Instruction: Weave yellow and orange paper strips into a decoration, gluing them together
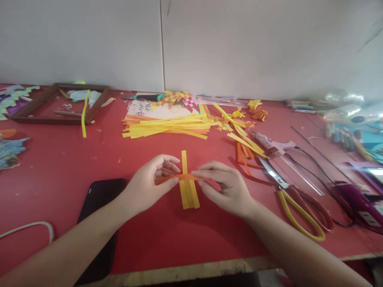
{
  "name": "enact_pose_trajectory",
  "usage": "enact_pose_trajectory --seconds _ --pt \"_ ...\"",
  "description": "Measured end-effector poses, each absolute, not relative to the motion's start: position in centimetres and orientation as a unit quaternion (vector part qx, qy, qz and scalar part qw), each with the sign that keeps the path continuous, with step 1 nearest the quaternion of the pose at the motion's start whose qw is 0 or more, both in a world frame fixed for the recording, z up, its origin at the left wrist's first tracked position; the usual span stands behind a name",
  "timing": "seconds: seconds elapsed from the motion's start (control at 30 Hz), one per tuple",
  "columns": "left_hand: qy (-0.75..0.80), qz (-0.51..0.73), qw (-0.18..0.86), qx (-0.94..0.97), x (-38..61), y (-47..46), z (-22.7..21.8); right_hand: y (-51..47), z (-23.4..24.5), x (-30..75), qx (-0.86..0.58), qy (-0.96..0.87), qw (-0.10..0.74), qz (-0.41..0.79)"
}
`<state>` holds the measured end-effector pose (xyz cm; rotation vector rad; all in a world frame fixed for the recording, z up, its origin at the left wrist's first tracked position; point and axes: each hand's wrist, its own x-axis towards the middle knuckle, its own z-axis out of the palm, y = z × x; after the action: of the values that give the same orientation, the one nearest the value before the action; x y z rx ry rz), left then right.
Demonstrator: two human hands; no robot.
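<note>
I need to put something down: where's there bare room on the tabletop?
The front, between the black phone and right forearm, below the crossed yellow strips. Also left, between the brown frame and phone, bar small scraps. Crowded: the back, with the strip pile, and the right, with glue gun and scissors.

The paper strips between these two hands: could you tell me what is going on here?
Someone's left hand and right hand hold an orange paper strip crosswise to yellow paper strips. Farther back lies a pile of yellow and orange strips. To the right are scissors and a hot glue gun; a black smartphone is partly hidden by the left forearm.
</note>
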<state>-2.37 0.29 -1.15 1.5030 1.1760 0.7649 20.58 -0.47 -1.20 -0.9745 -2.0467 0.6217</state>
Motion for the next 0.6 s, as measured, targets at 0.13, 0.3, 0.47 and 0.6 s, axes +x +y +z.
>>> enact_pose_trajectory --seconds 0.13,0.3,0.47,0.6 --pt "0.510 0.318 0.475 0.643 -2.7 0.7 -0.9 -0.2 -1.2 20.7 -0.419 -0.765 0.360 0.330" --pt "0.541 0.287 0.433 0.661 -2.8 0.9 -0.8 0.2 -2.1 20.4 -0.512 -0.645 0.346 0.450" --pt "0.554 0.265 0.390 0.686 -2.8 0.6 -0.7 0.6 -2.2 20.4 -0.551 -0.578 0.359 0.483" --pt "0.555 0.244 0.355 0.712 -2.8 0.3 -0.7 0.7 -2.6 20.4 -0.572 -0.612 0.349 0.421"
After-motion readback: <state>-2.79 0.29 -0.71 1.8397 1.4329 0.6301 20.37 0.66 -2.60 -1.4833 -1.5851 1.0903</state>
